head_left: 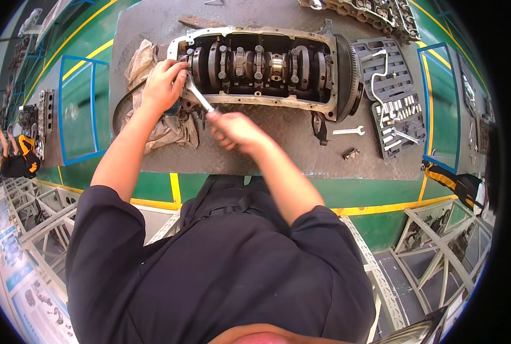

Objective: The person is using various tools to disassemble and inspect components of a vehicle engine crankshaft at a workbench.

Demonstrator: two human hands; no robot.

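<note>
An upturned engine block (255,97) lies on the bench with its crankshaft (240,63) and bearing caps exposed. At the block's left end, my left hand (165,83) is closed, its fingers curled over the front corner; they hide what they grip. The head of a shiny metal wrench (200,97) sits right beside my left thumb. My right hand (232,129) is wrapped round the wrench's near end, slightly blurred. A toothed flywheel (347,77) stands at the block's right end. Under my left forearm lie a crumpled beige cloth (178,133) and part of a dark belt (120,109).
Right of the block are an open grey socket set (390,97), a loose spanner (349,131), a small dark metal part (351,153) and a black bracket (319,127). Another engine part (364,14) lies at the far right. A co-worker (18,155) is at far left.
</note>
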